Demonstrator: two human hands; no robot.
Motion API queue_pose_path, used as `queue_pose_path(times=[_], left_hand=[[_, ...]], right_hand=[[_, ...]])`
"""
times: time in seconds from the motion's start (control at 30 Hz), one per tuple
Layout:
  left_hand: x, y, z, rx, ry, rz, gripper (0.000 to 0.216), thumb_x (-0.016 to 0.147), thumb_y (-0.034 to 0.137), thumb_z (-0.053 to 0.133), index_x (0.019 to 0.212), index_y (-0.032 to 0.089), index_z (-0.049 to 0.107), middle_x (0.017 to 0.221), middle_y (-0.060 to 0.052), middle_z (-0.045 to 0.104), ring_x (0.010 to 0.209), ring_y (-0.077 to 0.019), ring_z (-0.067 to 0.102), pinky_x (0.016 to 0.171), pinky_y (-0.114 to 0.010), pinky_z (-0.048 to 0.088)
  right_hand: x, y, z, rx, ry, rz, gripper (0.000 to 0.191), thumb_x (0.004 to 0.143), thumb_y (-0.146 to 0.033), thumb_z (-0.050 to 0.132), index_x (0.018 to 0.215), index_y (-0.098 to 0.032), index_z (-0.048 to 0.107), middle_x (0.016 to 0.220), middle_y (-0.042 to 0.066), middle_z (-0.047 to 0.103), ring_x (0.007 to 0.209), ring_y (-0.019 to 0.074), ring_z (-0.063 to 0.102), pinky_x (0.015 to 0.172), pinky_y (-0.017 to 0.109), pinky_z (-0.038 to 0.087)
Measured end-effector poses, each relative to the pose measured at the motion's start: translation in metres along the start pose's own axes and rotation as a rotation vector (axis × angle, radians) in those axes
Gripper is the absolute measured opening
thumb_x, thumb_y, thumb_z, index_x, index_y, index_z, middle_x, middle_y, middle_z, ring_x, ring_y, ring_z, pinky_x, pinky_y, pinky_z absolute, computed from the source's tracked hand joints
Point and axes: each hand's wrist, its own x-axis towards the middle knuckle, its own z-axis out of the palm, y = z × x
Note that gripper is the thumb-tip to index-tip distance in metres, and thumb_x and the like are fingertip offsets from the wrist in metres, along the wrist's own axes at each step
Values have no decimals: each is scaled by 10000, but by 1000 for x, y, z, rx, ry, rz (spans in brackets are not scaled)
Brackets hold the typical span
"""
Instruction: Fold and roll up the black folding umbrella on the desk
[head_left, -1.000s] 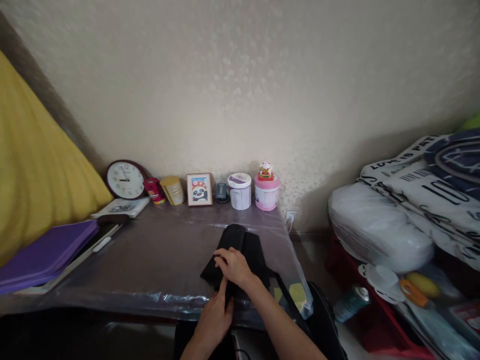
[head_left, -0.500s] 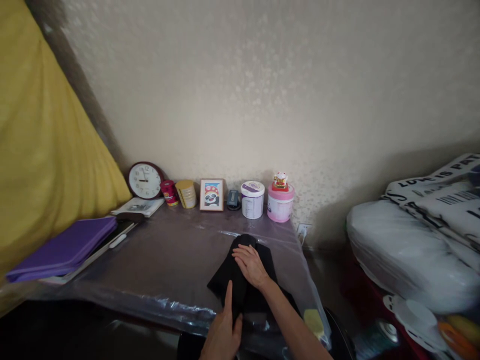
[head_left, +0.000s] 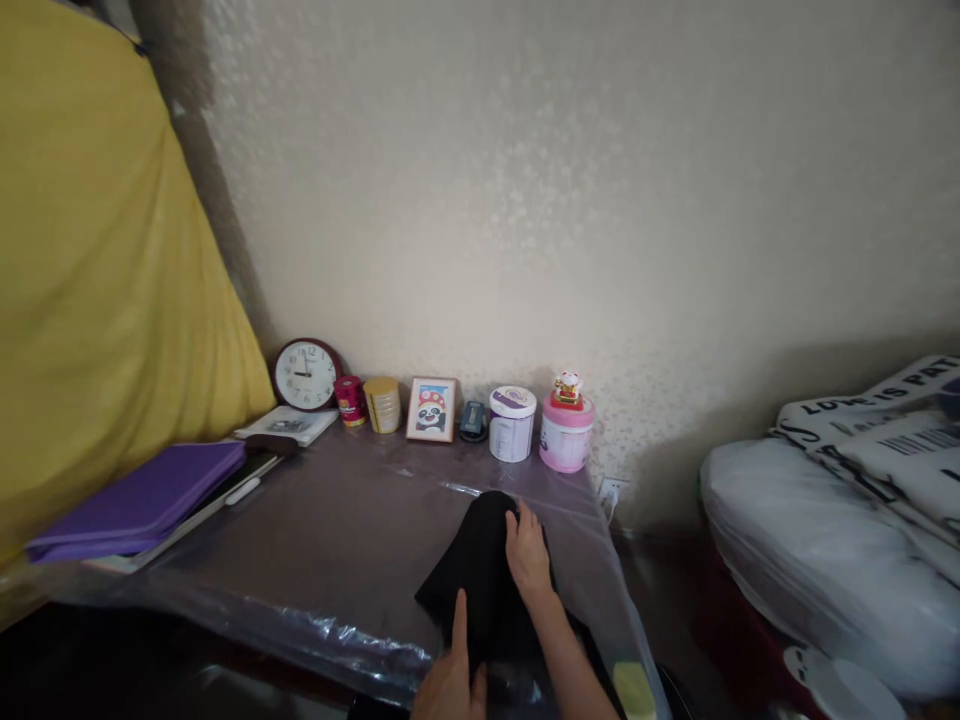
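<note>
A black folded cloth (head_left: 480, 570) lies on the plastic-covered table (head_left: 330, 520), near its right front corner. My right hand (head_left: 527, 552) lies flat on the cloth's far right part, fingers stretched toward the wall. My left hand (head_left: 454, 675) sits at the cloth's near edge with the index finger pointing forward and pressed on the fabric; its other fingers are curled and partly cut off by the frame's bottom edge.
Along the wall stand a clock (head_left: 304, 374), a red tin (head_left: 349, 400), a yellow tin (head_left: 385, 404), a panda picture (head_left: 431, 409), a white tub (head_left: 512, 424) and a pink tub (head_left: 566, 437). A purple folder (head_left: 142, 498) lies left. Bagged bedding (head_left: 817, 560) is piled right.
My right hand has slid forward along the cloth toward the wall. My left hand stayed at the near edge. The camera tilted up and to the left.
</note>
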Motion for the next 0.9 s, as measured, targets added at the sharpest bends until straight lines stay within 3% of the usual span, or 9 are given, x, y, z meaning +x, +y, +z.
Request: queue_pose_path(times=[0.17, 0.33, 0.47, 0.57, 0.63, 0.8, 0.9], left_hand=[[-2, 11, 0, 162, -3, -30, 707, 799, 144, 328, 1360, 59, -93, 1035, -173, 615, 881, -221, 605, 726, -280, 418], [0, 12, 0, 110, -6, -40, 733, 788, 152, 360, 1359, 45, -87, 1084, -217, 576, 946, -269, 585, 784, -350, 421], [6, -13, 8, -370, 7, 98, 837, 776, 329, 479, 1379, 132, -66, 1180, -130, 555, 987, -192, 572, 841, -253, 421], [7, -28, 19, -799, 21, 98, 855, 776, 497, 437, 1380, 186, -82, 1255, -84, 500, 911, -176, 605, 794, -273, 470], [6, -29, 26, -912, 81, 58, 842, 770, 555, 400, 1390, 173, -20, 1231, -79, 520, 980, -202, 582, 803, -286, 477], [4, -10, 30, -701, 231, 69, 806, 739, 469, 506, 1388, 192, 116, 1268, -67, 486, 1208, -213, 402, 969, -287, 356], [1, -1, 28, -508, 162, 51, 792, 760, 399, 494, 1387, 126, 94, 1180, -121, 556, 1111, -216, 499, 924, -286, 383]], right_hand=[[-37, -25, 7, -15, -92, 86, 591, 865, -379, 263, 1278, 39, 325, 1239, 254, 450, 1134, 299, 454, 886, 373, 395], [-37, -43, 11, -66, -122, 132, 671, 815, -392, 341, 1309, 53, 246, 1238, 320, 407, 1077, 355, 487, 820, 453, 409], [-35, -40, 14, -37, -85, 127, 659, 808, -390, 338, 1301, 40, 267, 1222, 319, 424, 1053, 355, 504, 807, 462, 408], [-35, -35, 14, 4, -83, 134, 662, 809, -411, 335, 1294, 37, 286, 1215, 300, 444, 1059, 352, 503, 830, 450, 399], [-35, -33, 12, 19, -102, 138, 682, 810, -426, 335, 1296, 49, 276, 1219, 296, 443, 1078, 351, 490, 855, 436, 387], [-33, -28, 9, 90, -144, 176, 686, 816, -420, 338, 1296, 65, 264, 1240, 278, 438, 1155, 318, 435, 908, 383, 360], [-32, -26, 7, 158, -122, 218, 675, 816, -426, 336, 1288, 53, 281, 1232, 273, 451, 1152, 305, 445, 893, 376, 376]])
